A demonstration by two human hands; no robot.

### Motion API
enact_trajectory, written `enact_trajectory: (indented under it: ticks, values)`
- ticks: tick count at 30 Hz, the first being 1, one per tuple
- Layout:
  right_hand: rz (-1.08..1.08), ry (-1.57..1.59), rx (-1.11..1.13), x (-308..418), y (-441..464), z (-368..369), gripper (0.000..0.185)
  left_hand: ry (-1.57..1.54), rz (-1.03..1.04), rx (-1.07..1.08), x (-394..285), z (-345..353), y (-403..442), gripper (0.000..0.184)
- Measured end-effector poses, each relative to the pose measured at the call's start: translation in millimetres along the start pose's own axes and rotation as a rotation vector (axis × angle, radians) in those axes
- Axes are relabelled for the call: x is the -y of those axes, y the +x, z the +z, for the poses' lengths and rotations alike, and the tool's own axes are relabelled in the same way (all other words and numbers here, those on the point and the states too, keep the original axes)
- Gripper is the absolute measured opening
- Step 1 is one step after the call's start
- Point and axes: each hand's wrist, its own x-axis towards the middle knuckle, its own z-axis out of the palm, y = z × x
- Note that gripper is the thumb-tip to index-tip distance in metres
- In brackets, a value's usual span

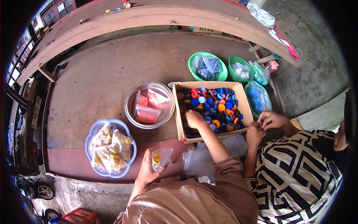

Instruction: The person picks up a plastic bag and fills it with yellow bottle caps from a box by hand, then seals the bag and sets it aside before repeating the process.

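Note:
My left hand (150, 170) is closed round a small clear plastic bag (162, 158) with yellow caps inside, held above the table's near edge. My right hand (194, 119) reaches over the left side of a cardboard box (182, 130) filled with mixed caps in blue, red, orange and black. Its fingertips are down among the caps, so what they touch is hidden. Empty clear bags (197, 160) lie in front of the box. A blue basket (88, 149) with bags of yellow caps stands at the left, and a metal bowl (128, 108) with bags of red caps stands between basket and box.
A co-worker's hands (263, 125) hold something small at the box's right corner. Behind the box are a green basin (224, 73) of blue-filled bags and a green basket (233, 61); another green basin (257, 114) stands right. A wooden bench (149, 19) runs along the back.

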Motion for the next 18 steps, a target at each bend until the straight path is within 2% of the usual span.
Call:
enact_trajectory:
  ticks: [1, 4, 5, 7, 11, 15, 18]
  values:
    - [-0.052, -0.123, 0.051, -6.6, 7.0, 3.0, 0.019, -0.008, -0.006, -0.011, -0.4, -1.9, -0.6, 0.065]
    - [-0.103, -0.206, 0.012, -28.9, 8.2, 13.3, 0.018, -0.047, -0.046, -0.038, 3.6, -4.5, -3.9, 0.065]
    - [-0.112, -0.254, 0.007, -31.4, 8.1, 16.1, 0.027, -0.064, -0.066, -0.041, 9.0, -3.8, -4.1, 0.065]
    - [-0.132, -0.225, -0.014, -35.2, 9.4, 25.1, 0.032, -0.114, -0.117, -0.043, 8.8, -2.9, -2.6, 0.065]
    - [-0.145, -0.062, -0.094, -34.1, 3.6, 25.3, 0.040, -0.041, -0.077, -0.023, 0.8, -0.4, 7.1, 0.064]
    - [-0.280, -0.181, -0.248, -24.6, 8.5, 28.7, 0.016, -0.017, -0.061, 0.012, -6.1, 1.9, 12.1, 0.064]
    - [-0.227, -0.072, -0.207, -14.9, 5.5, 18.7, 0.030, -0.023, -0.063, 0.022, -7.4, 2.8, 12.1, 0.064]
